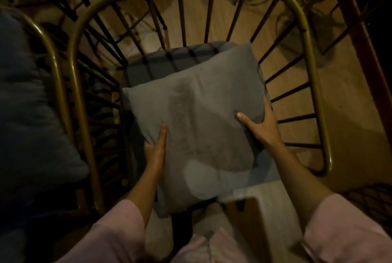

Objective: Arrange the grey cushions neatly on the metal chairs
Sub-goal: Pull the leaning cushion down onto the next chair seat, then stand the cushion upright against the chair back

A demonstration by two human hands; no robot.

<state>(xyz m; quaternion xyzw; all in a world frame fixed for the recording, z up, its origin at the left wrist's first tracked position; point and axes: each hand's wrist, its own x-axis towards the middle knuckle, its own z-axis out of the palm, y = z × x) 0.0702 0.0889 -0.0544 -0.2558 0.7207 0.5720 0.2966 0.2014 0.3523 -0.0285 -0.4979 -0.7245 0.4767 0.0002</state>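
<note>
Cushion held over seat of brass-railed chair, tilted a little, far edge near the dark back bars, near edge overhanging the front of the seat. Beneath it, a darker grey seat pad showing at the back. Left hand clamped on the left edge, thumb on top, fingers tucked under and out of sight. Right hand gripping the right edge, thumb pressed into the top face, fingers curled round the side. Second chair just beside on the left, carrying its own bluish cushion. Pale box-like object close by the right forearm, too blurred to identify. Risks from here, as a guess: uneven release leaving the cushion skewed rather than square to the back; too little push rearward and the overhanging front edge tipping it off the seat; soft filling bunching under the thumbs and leaving dents; a corner snagging between bars if shoved too far.
</note>
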